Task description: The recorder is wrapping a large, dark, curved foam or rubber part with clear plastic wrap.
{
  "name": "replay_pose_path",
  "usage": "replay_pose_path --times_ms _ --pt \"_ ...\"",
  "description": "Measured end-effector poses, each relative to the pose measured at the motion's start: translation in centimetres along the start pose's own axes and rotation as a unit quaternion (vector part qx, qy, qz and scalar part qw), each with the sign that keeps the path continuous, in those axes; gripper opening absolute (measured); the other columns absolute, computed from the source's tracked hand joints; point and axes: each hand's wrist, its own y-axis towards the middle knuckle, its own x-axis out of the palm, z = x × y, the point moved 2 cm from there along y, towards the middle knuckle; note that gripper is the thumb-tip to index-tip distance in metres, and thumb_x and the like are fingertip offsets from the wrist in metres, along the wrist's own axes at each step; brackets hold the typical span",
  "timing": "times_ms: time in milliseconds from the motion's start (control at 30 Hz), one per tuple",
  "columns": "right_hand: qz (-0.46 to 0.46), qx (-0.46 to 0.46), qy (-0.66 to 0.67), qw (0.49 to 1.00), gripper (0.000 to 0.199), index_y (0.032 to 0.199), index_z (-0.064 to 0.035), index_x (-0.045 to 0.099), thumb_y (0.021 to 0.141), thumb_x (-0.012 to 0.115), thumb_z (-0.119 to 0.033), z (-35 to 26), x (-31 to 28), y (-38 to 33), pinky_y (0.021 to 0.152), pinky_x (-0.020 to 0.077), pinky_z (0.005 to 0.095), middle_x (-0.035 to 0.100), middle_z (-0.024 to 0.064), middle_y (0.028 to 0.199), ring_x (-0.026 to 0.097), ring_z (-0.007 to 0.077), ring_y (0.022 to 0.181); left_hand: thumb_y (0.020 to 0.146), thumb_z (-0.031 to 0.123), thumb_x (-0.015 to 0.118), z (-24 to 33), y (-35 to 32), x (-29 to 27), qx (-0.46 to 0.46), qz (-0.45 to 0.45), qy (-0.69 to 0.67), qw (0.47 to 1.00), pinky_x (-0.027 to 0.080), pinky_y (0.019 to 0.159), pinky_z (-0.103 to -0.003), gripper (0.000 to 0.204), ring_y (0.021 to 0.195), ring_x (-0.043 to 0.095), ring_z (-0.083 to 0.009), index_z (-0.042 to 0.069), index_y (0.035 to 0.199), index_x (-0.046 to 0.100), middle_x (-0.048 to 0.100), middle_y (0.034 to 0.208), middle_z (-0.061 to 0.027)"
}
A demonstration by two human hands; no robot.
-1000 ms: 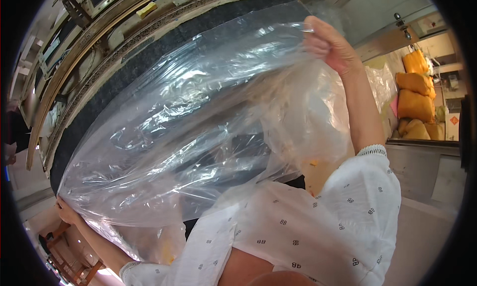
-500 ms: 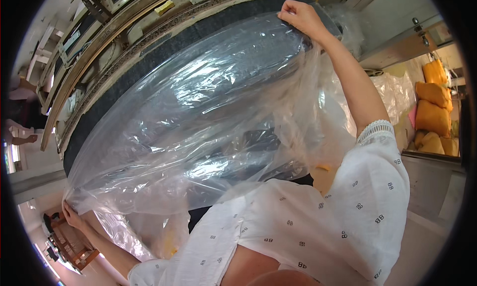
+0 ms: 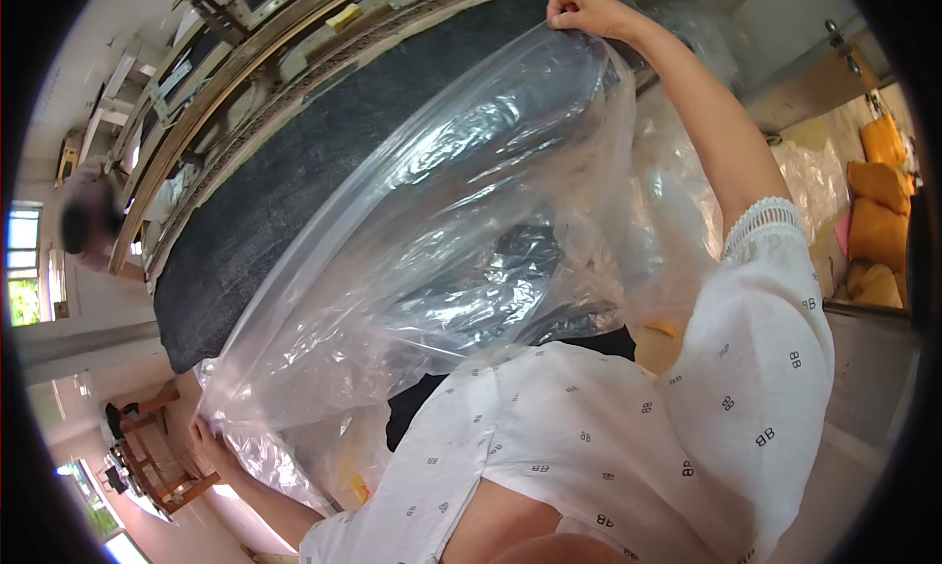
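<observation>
A large sheet of clear plastic film (image 3: 432, 240) stretches between my hands, wrinkled and shiny, over a dark grey surface (image 3: 265, 211). At the upper right, my right hand (image 3: 591, 13) pinches the film's far corner with its fingers closed. Low on the left, my left hand (image 3: 208, 446) grips the other end of the same edge, its fingers partly blurred. From hand to hand the far edge runs in a taut diagonal, and the rest drapes toward my body. Beyond that edge the dark surface lies bare.
A long wooden frame with rails (image 3: 186, 152) borders the far side. More crumpled clear plastic (image 3: 810, 181) lies at the right, near yellow-orange bundles (image 3: 876, 221). A wooden chair (image 3: 157, 456) stands at lower left. Another person (image 3: 90, 216) is at the far left.
The film's far edge has drawn back toward me, baring more of the dark surface. In the picture my left hand has shifted right and slightly down; my right hand still pinches its corner.
</observation>
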Motion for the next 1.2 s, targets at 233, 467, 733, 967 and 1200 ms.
replay_pose_path --times_ms 233,467,733,967,1200 --pt "0.259 -0.065 0.494 0.827 0.005 0.090 -0.0082 0.053 0.086 0.053 -0.011 -9.2 -5.3 0.0 0.053 0.0448 0.0234 0.053 -0.0014 0.070 0.051 0.0090 0.058 0.088 0.024 0.050 9.9 9.5 7.3 0.068 0.081 -0.170 0.980 0.046 0.083 -0.031 0.029 0.091 0.056 -0.0223 0.003 0.108 0.052 0.054 0.108 -0.0114" --pt "0.406 -0.002 0.147 0.902 0.022 0.090 -0.0039 0.061 0.079 0.061 -0.022 5.4 2.1 6.5 0.068 0.0439 0.0243 0.063 0.0027 0.077 0.057 0.0101 0.072 0.086 0.036 0.053 3.3 25.2 11.3 0.256 0.143 0.092 0.952 0.039 0.069 -0.024 0.034 0.074 0.050 -0.0111 0.005 0.096 0.062 0.060 0.084 -0.0013" --pt "0.398 0.030 0.039 0.916 0.023 0.085 -0.0032 0.064 0.075 0.063 -0.024 3.7 1.5 7.0 0.067 0.0433 0.0250 0.062 0.0033 0.073 0.056 0.0114 0.069 0.081 0.042 0.055 7.0 27.3 17.1 0.193 0.109 0.190 0.956 0.042 0.075 -0.027 0.042 0.083 0.058 -0.0155 0.006 0.101 0.065 0.066 0.088 -0.0052" --pt "0.441 0.046 -0.104 0.890 0.029 0.082 -0.0038 0.062 0.069 0.065 -0.030 3.7 0.3 6.8 0.073 0.0434 0.0306 0.057 0.0069 0.083 0.055 0.0197 0.077 0.079 0.043 0.059 9.1 26.8 20.8 0.252 0.065 0.105 0.960 0.042 0.074 -0.027 0.045 0.083 0.057 -0.0147 0.002 0.096 0.066 0.066 0.087 -0.0062" --pt "0.467 0.110 -0.111 0.871 0.040 0.082 -0.0028 0.053 0.064 0.068 -0.036 4.6 0.7 7.7 0.078 0.0413 0.0368 0.052 0.0142 0.093 0.052 0.0292 0.086 0.077 0.041 0.060 5.7 30.8 16.2 0.176 0.192 0.205 0.944 0.041 0.077 -0.030 0.048 0.082 0.055 -0.0210 -0.003 0.095 0.062 0.062 0.089 -0.0119"
